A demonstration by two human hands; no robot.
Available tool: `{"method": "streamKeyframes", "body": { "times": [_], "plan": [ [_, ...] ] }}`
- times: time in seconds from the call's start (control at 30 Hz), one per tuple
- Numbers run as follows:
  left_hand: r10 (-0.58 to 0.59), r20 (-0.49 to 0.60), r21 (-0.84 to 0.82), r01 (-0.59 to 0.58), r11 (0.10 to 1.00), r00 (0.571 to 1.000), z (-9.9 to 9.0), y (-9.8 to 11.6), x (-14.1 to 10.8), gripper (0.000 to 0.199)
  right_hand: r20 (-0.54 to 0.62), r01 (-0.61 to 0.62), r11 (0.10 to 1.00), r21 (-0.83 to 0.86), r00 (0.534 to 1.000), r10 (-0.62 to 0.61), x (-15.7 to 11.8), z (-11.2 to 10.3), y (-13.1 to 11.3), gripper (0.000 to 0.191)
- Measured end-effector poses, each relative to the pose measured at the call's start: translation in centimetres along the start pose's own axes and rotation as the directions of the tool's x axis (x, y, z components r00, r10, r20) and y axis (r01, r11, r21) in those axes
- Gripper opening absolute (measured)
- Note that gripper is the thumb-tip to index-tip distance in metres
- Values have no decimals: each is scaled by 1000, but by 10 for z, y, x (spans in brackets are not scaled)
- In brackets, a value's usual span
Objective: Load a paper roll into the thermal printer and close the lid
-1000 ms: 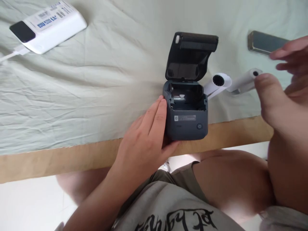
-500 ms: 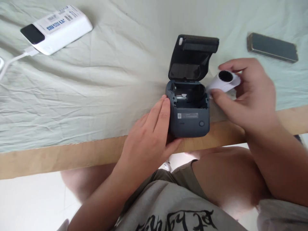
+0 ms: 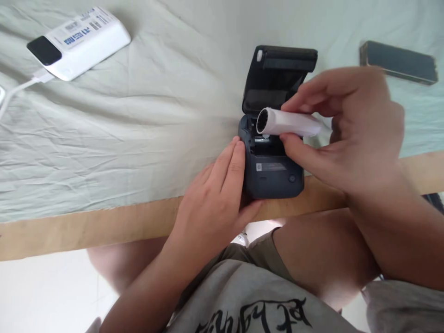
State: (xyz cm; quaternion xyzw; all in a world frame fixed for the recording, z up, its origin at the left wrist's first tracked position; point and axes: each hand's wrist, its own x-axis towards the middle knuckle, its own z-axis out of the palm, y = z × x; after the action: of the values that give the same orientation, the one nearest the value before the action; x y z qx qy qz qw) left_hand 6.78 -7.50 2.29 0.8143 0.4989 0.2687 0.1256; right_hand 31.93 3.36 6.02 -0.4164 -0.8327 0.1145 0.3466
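A dark blue portable label printer (image 3: 274, 182) lies at the table's front edge with its black lid (image 3: 267, 88) swung up, showing the paper bay inside. My left hand (image 3: 215, 194) steadies it, fingers along the left side and thumb at the near edge. Between the thumb and fingers of my right hand (image 3: 350, 125) is a white paper roll (image 3: 291, 122) with a black core. The roll is held lengthwise over the bay, its hollow end facing left. It hides part of the bay, and whether it touches the printer I cannot tell.
A white power bank (image 3: 93, 46) with a plugged-in cable (image 3: 21, 88) lies at the upper left. Toward the upper right is a dark rectangular slab (image 3: 398, 60), partly behind my right hand. Pale green cloth (image 3: 138, 125) covers the table, ending at a wooden edge (image 3: 104, 226).
My right hand has moved left, bringing the paper roll from beside the printer to above its bay and turning the hollow end leftward. My left hand stays on the printer.
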Motion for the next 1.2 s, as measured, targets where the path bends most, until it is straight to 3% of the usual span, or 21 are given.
{"method": "streamKeyframes", "body": {
  "times": [0.1,0.17,0.37,0.6,0.73,1.0,1.07,1.2],
  "plan": [
    [1,-8,0,-1,1000,1000,0,0,0,82,25,-5,987,-161,1000,9,1,-2,7,23],
    [-7,-2,-10,7,1000,1000,1,-1,0,83,12,27,981,-193,1000,-25,0,-2,11,22],
    [-7,4,-2,7,1000,1000,1,-1,-1,86,-54,85,996,11,995,-84,-2,8,10,6],
    [-17,-5,-3,17,1000,1000,1,1,0,81,24,104,982,157,994,-109,-2,13,24,8],
    [-9,-7,-4,9,1000,1000,0,2,1,81,-8,219,960,176,975,-222,0,4,22,10],
    [-16,13,-38,16,999,1000,-5,4,0,70,228,339,923,182,899,-375,-5,-14,8,7],
    [-23,40,-48,25,999,999,-6,3,-1,67,205,343,922,181,903,-377,-7,-15,10,5],
    [-43,61,-93,49,994,997,-6,2,-1,57,-57,166,986,0,984,-166,-11,-7,18,6]
  ]
}}
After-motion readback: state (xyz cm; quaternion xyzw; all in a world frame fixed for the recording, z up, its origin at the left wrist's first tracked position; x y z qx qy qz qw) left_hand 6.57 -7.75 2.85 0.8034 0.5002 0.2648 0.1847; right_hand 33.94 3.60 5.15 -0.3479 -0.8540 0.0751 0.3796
